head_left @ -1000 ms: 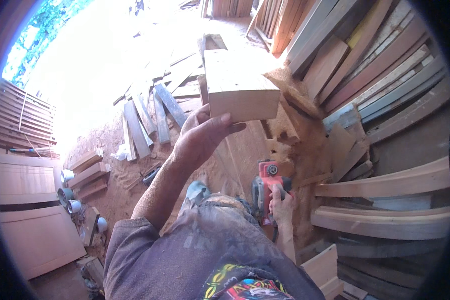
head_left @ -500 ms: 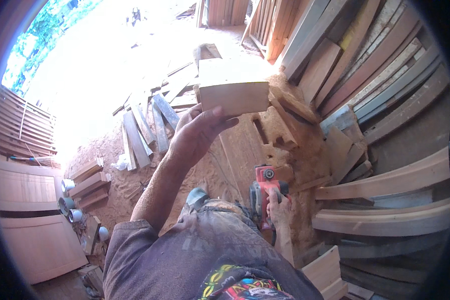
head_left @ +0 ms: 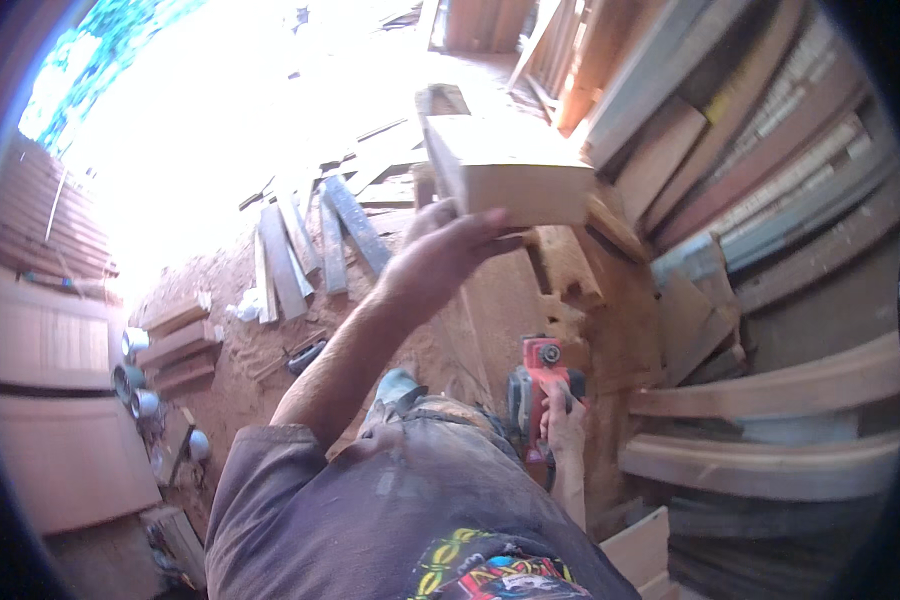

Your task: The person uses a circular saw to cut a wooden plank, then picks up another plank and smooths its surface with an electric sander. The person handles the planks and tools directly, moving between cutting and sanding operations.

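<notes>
My left hand is raised in front of me, its fingers and thumb closed on the lower left edge of a pale wooden block. Strong light washes out the block's top face. Low on my right, my right hand wraps round the handle of a red and black electric hand planer with a round knob at its front. The planer is beside my hip, apart from the block. Below the block lies a wide wooden board, partly covered by my left arm.
Loose planks lie on the sawdust-covered ground ahead. Long timbers are stacked along my right. Panelled wooden doors stand at left, near short stacked wood pieces and several round cans. A dark tool lies on the ground.
The block and my left hand have shifted right in the picture, and the block has turned so its left side shows. My whole view has moved slightly. Both holds are unchanged.
</notes>
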### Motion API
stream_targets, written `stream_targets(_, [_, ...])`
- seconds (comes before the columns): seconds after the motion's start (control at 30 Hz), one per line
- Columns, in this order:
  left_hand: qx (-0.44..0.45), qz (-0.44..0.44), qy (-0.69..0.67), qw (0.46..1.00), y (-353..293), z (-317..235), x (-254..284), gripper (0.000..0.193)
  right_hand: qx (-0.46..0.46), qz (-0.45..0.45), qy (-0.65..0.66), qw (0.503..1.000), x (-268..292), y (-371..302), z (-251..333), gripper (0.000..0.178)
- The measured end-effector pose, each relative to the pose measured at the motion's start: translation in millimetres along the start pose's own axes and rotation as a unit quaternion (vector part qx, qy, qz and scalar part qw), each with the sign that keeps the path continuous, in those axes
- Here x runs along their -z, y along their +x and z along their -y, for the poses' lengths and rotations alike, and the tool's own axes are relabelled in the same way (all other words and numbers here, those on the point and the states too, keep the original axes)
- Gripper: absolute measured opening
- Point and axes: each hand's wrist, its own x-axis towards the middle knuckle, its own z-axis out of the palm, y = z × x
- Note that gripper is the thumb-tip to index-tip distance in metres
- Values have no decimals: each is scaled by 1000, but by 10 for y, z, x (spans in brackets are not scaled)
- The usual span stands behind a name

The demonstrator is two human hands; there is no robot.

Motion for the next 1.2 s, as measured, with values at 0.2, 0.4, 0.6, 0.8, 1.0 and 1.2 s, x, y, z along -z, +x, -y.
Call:
stream_targets(0.2, [2,-2,-31,1000,89,43,-113,52,10,9,-4,1000,45,-55,31,53])
stream_targets(0.4, [28,0,-3,1000,68,19,-88,55,-4,84,45,995,141,-69,58,52])
stream_targets(0.6, [231,-79,101,964,-528,620,61,125,-19,30,63,997,120,-197,23,49])
stream_targets(0.8, [248,-76,216,941,-1007,1984,678,144,-56,-5,119,991,263,-552,-71,46])
stream_targets(1.0, [254,-47,579,773,-886,2784,879,156,-49,-22,114,992,390,-912,45,43])
stream_targets(1.2, [248,-32,534,808,-1088,2556,1340,147,1,40,-123,992,344,-774,198,40])
